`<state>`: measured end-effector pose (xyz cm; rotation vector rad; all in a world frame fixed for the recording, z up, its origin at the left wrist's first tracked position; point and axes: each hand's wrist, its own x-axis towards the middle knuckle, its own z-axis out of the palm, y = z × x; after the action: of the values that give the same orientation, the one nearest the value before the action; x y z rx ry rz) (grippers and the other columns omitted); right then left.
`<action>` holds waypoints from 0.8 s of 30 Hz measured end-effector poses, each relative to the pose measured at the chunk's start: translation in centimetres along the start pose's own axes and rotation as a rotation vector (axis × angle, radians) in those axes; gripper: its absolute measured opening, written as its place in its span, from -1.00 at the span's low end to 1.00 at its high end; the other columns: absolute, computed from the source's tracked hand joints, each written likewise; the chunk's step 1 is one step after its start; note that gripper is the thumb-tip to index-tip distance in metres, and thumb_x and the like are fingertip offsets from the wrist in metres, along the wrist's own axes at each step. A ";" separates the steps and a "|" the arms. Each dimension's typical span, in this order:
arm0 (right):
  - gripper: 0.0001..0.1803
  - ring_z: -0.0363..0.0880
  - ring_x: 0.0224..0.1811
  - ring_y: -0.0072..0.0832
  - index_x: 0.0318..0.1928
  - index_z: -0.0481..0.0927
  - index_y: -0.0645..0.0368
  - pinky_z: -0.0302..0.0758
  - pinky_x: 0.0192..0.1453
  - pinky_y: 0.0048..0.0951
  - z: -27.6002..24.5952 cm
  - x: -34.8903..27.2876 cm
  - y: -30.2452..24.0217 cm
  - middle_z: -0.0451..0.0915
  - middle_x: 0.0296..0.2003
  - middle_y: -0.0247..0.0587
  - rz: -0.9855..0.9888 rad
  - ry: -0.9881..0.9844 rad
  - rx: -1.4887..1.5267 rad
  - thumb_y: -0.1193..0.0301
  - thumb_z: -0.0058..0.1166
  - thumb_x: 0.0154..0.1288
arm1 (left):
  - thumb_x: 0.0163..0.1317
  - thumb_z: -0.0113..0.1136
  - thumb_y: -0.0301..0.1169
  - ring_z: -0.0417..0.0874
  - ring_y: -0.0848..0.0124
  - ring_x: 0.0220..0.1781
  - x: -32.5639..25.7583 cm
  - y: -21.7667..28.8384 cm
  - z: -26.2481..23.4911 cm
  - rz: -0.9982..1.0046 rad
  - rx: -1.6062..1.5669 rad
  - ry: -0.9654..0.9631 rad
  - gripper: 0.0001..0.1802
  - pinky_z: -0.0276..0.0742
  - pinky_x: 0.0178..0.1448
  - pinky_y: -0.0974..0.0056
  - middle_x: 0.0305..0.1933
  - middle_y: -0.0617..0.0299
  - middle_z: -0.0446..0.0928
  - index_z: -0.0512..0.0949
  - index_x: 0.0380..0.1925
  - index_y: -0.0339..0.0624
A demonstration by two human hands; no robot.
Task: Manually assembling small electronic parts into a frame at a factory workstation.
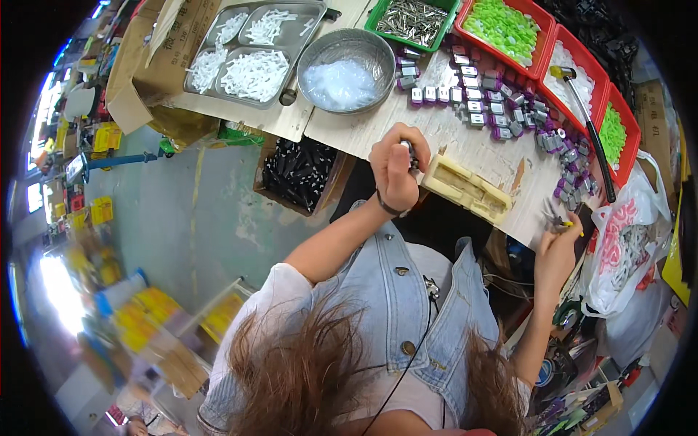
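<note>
My left hand (396, 168) is closed in front of the bench edge. A small dark and silvery piece (411, 154) shows between its thumb and fingers; most of it is hidden in the grip. Just right of that hand lies a cream-coloured moulded block (467, 189) with recesses, along the bench's near edge. At the right corner of the bench, my right hand (557, 256) is wrapped round a pair of pliers (555, 217) with yellow on the handles. The metal jaws point away from me, over the bench.
Grey-and-purple small units (474, 106) spread across the bench. Behind stand a metal bowl (305, 69), a divided tray (198, 98) of white parts, a green bin (438, 46) and red bins (536, 74). A hammer (598, 142) leans over them. A plastic bag (603, 283) hangs right.
</note>
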<state>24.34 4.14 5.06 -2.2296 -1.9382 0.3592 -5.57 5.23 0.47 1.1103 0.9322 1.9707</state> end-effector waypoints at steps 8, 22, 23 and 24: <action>-0.82 0.46 -0.24 -0.45 -0.04 0.50 0.29 0.38 -0.11 -0.49 -3.2 2.7 -7.0 0.51 -0.33 -0.12 -0.395 -0.256 0.588 0.49 -0.10 0.47 | 0.47 -0.21 0.11 0.32 0.53 -0.56 0.2 -0.2 0.6 -0.045 0.028 -0.114 -0.33 0.14 -0.47 0.45 -0.57 0.24 0.35 0.42 -0.53 -0.32; -0.84 0.49 -0.26 -0.09 -0.27 0.41 0.27 0.44 -0.15 -0.14 -1.0 -1.1 -20.6 0.50 -0.39 -0.05 -1.057 -0.035 -0.017 0.55 0.11 0.16 | 0.23 0.29 -0.50 0.57 0.48 -0.34 -1.5 9.0 -3.8 -0.099 0.484 -0.005 -0.76 0.45 -0.25 0.43 -0.31 0.21 0.58 0.63 -0.11 -0.35; -0.84 0.50 -0.28 -0.10 -0.28 0.41 0.26 0.44 -0.16 -0.15 -0.7 -1.0 -20.5 0.50 -0.41 -0.06 -1.044 -0.028 -0.030 0.55 0.11 0.16 | 0.24 0.28 -0.51 0.56 0.50 -0.37 -1.5 8.9 -3.9 -0.203 0.416 0.004 -0.76 0.44 -0.28 0.45 -0.33 0.24 0.58 0.62 -0.11 -0.37; -0.85 0.50 -0.29 -0.11 -0.30 0.41 0.26 0.45 -0.16 -0.15 -0.1 -0.9 -20.4 0.50 -0.43 -0.06 -1.064 -0.079 -0.002 0.54 0.11 0.16 | 0.25 0.27 -0.52 0.55 0.52 -0.40 -1.6 9.1 -4.2 -0.307 0.347 0.008 -0.77 0.43 -0.31 0.47 -0.35 0.26 0.57 0.62 -0.11 -0.38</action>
<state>4.87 6.18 10.96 -0.9104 -2.7693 0.2617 -10.55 -1.81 5.82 1.0670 1.3978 1.6026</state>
